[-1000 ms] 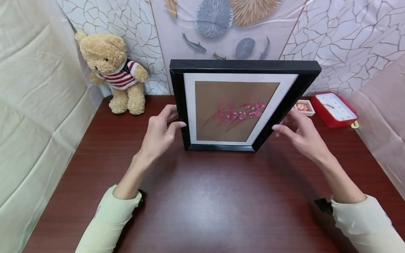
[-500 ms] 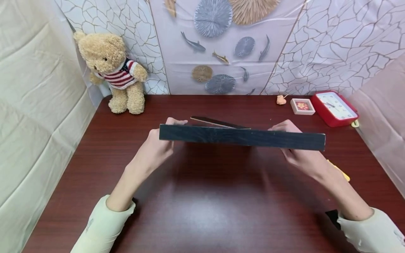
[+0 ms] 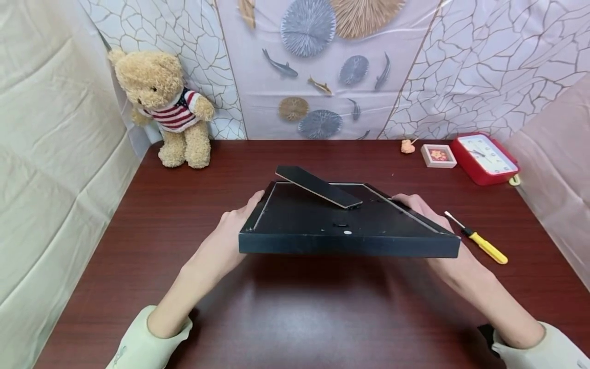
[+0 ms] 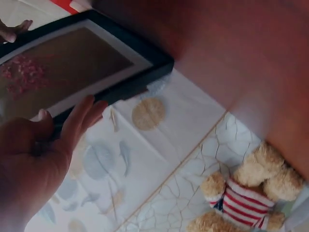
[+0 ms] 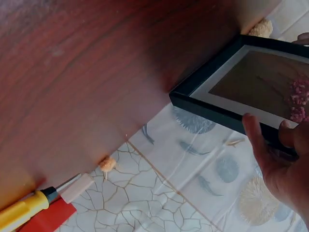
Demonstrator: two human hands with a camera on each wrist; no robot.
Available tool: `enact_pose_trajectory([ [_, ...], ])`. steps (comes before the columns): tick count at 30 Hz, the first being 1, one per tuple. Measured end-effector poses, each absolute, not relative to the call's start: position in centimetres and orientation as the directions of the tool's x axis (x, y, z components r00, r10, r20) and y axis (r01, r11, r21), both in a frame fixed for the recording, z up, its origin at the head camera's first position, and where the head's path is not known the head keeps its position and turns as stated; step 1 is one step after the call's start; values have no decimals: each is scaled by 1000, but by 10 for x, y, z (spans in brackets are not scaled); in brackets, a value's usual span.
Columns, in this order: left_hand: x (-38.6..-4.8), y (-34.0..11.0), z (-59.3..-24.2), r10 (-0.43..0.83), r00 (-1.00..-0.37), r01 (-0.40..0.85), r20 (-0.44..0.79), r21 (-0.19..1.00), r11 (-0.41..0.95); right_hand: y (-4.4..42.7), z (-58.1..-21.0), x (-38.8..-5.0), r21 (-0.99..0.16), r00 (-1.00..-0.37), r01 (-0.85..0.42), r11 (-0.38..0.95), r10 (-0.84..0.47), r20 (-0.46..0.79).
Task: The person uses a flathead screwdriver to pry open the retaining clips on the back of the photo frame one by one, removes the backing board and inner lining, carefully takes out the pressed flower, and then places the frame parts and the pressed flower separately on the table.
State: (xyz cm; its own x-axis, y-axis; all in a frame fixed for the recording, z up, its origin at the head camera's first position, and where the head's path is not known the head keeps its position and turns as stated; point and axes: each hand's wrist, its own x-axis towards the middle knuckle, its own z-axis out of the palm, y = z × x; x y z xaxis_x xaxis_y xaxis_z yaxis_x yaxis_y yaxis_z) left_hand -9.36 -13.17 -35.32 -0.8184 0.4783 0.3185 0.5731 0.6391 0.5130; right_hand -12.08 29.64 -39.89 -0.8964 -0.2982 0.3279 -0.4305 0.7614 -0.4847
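While on the frame (image 3: 295, 218), fingers (image 3: 255, 200) partly hidden.

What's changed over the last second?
The picture frame has tipped toward the person, top edge lower; the head view now shows its back and stand, not its front. The screwdriver has come into full view. The left hand and right hand still hold the frame; teddy bear and red clock stayed put.
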Motion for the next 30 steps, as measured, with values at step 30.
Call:
enact_pose_trajectory([
  [30, -123, -135, -368, 416, -886, 83, -202, 815, 573, 259, -387, -72, -386, -842, -539, 749, -468, 267],
])
